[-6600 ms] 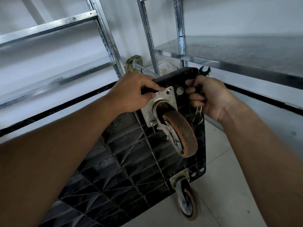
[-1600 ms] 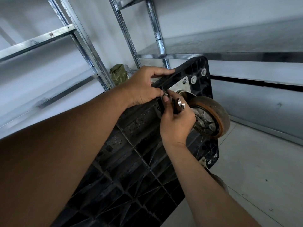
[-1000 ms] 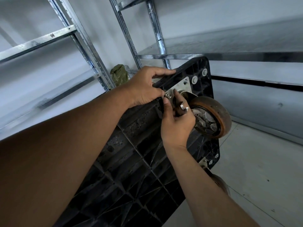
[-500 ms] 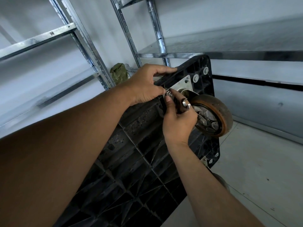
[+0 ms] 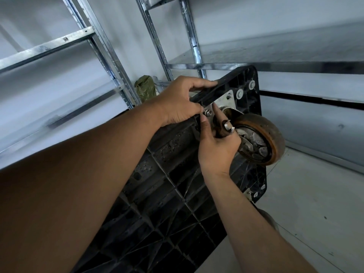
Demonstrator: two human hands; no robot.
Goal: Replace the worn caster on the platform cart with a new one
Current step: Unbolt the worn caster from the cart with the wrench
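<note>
The worn caster (image 5: 260,138) sits on the tipped-up platform cart (image 5: 177,194), its rusty wheel at three o'clock from my right hand (image 5: 214,146). At ten o'clock from the wheel, on the mounting plate (image 5: 224,101), is a nut (image 5: 207,112) — my right thumb and forefinger lie either side of it, the other fingers curled round a wrench (image 5: 228,128). My left hand (image 5: 177,103), at nine o'clock from the nut, clamps the cart's upper edge. A green bag (image 5: 144,87) lies at ten o'clock from it, among metal shelving (image 5: 110,56) — pale floor (image 5: 315,203) at four o'clock.
</note>
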